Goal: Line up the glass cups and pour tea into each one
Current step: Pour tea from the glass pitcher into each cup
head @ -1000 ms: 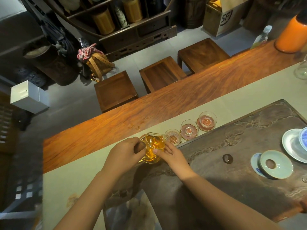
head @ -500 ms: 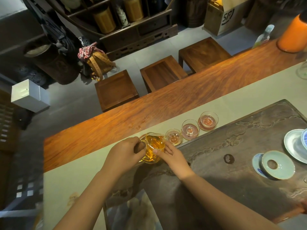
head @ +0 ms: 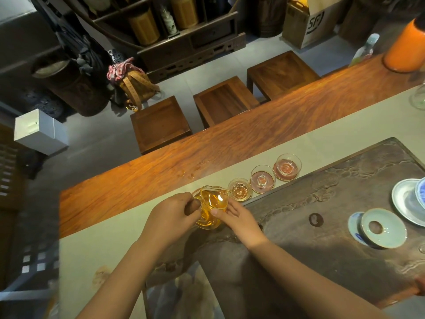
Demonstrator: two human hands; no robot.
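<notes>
On the dark carved stone tea tray (head: 345,203) edge, my left hand (head: 170,217) grips the amber-filled glass pitcher's (head: 211,208) handle, right hand (head: 236,219) fingertips steadying its side, spout over the nearest of three small glass cups (head: 239,192); overtilt likely floods it.

Dim warm light, dark shadows, wide-angle edge distortion.

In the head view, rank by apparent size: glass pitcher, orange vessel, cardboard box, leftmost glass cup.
1. cardboard box
2. orange vessel, cropped by the frame
3. glass pitcher, partly hidden by both hands
4. leftmost glass cup
</notes>
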